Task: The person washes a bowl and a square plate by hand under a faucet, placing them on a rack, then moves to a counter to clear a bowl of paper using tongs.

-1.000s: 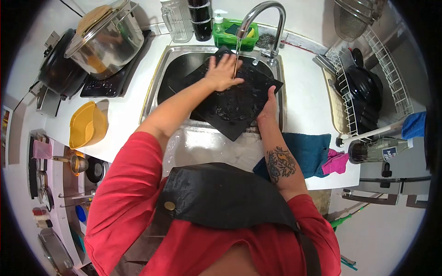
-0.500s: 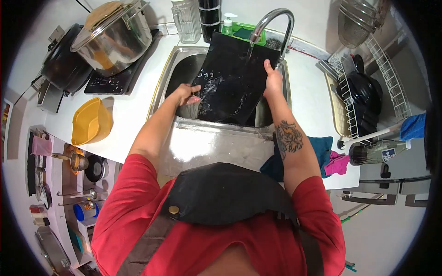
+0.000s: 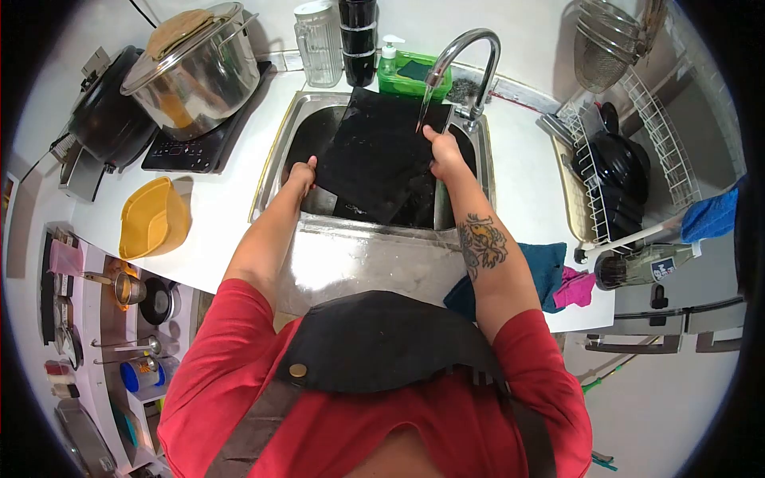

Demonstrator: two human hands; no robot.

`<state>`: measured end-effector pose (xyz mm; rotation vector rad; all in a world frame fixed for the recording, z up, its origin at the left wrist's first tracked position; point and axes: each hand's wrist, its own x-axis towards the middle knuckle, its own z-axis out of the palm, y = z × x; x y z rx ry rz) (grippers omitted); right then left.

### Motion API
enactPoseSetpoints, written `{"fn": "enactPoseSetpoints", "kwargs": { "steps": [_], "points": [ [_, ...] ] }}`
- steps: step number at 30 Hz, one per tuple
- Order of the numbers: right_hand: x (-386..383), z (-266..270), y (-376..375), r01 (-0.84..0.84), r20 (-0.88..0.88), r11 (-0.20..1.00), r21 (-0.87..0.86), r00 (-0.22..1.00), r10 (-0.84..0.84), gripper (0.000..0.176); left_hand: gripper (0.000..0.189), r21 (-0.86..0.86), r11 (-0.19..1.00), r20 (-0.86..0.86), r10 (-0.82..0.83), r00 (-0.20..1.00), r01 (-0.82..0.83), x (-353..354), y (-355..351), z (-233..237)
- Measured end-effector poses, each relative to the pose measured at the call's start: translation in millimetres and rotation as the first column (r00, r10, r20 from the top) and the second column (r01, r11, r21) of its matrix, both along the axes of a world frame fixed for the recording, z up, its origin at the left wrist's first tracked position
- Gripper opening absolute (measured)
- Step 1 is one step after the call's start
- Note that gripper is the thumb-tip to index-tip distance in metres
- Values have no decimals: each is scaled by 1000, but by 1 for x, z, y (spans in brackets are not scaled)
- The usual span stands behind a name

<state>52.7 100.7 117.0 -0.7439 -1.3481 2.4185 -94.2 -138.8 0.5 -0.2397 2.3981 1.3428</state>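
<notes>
Where the mat (image 3: pixel 374 155) stood raised half a second ago, it now sits lower, tilted inside the sink (image 3: pixel 275 151) under the running tap (image 3: pixel 478 48). The left hand (image 3: pixel 301 174) grips its near corner and the right hand (image 3: pixel 443 151) its right edge. One mat, two hands, one tap, one pot (image 3: pixel 191 68).

Two hands (image 3: pixel 301 174) (image 3: pixel 442 151), one black mat (image 3: pixel 374 155), one tap (image 3: pixel 472 49), one steel pot (image 3: pixel 191 72), one yellow bowl (image 3: pixel 151 219).

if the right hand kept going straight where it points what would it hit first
Likely the water stream from the faucet, just beyond the right hand gripping the black mat; then the green sponge tray. Depth is unclear.
</notes>
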Motion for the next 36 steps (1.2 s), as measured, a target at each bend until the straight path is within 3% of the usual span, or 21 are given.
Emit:
{"fn": "enactPoseSetpoints", "kwargs": {
  "steps": [1, 3, 4, 6, 7, 9, 11, 13, 14, 15, 17, 19, 22, 23, 25, 26, 27, 30, 36],
  "points": [
    [-1, -1, -2, 0, -2, 1000, 0, 1000, 0, 22, 54, 0, 1000, -2, 0, 1000, 0, -4, -2, -6],
    [-2, -4, -6, -85, 3, 995, 51, 996, 85, 29, 50, -224, 962, -25, -168, 985, 158, -7, 0, -13],
    [2, 8, -15, -117, -10, 991, 59, 993, 118, 35, 50, -223, 961, -25, -173, 985, 163, -2, 2, -8],
    [-4, 15, -23, -147, 62, 959, 241, 989, 136, 39, 49, -25, 970, 279, -227, 933, 244, 7, 4, -1],
    [-6, 24, -27, -177, 126, 932, 315, 982, 144, 40, 49, -28, 969, 275, -228, 934, 244, 10, 6, 1],
    [-12, 34, -30, -149, 69, 920, 361, 989, 133, 40, 59, 100, 962, 457, -272, 847, 256, 15, 12, 4],
    [-10, 43, -31, -122, 20, 907, 404, 992, 125, 40, 67, 81, 967, 420, -254, 872, 242, 19, 15, 2],
    [3, 63, -25, -141, 94, 800, 583, 990, 106, 34, 68, 276, 908, 482, -415, 772, 316, 23, 16, 10],
    [-1, 54, -15, -103, -6, 803, 587, 991, 132, 30, 61, 239, 904, 474, -427, 770, 354, 25, 16, 14],
    [1, 53, -10, -100, -6, 801, 590, 992, 128, 30, 61, 243, 902, 473, -432, 768, 358, 23, 16, 11],
    [6, 50, 1, -39, -17, 682, 730, 997, 76, 29, 49, 281, 832, 423, -555, 717, 478, 20, 16, 5],
    [16, 60, 5, -15, -21, 675, 738, 999, 46, 28, 44, 264, 820, 392, -572, 720, 508, 23, 16, 9],
    [26, 74, 18, -1, 17, 348, 938, 999, -43, 29, 36, 190, 801, 351, -595, 723, 567, 21, 16, 5],
    [30, 78, 24, 5, 16, 343, 939, 998, -56, 29, 32, 134, 794, 343, -598, 724, 593, 19, 15, 2],
    [44, 108, 22, -167, 191, 163, 972, 971, -144, 32, 35, 100, 765, 324, -629, 707, 636, 17, 14, -2],
    [47, 114, 26, -156, 160, 33, 987, 970, -184, 31, 37, 40, 742, 329, -642, 693, 669, 18, 14, -4],
    [53, 123, 26, -154, 156, 28, 988, 967, -203, 31, 39, -20, 715, 334, -654, 679, 699, 18, 15, -5],
    [73, 153, 21, -271, 203, -180, 946, 924, -325, 29, 38, 9, 720, 325, -658, 679, 694, 22, 17, -3],
    [110, 203, 24, -210, 33, -357, 910, 896, -444, 25, 33, -5, 619, 257, -758, 599, 785, 34, 55, 5]
  ]
}}
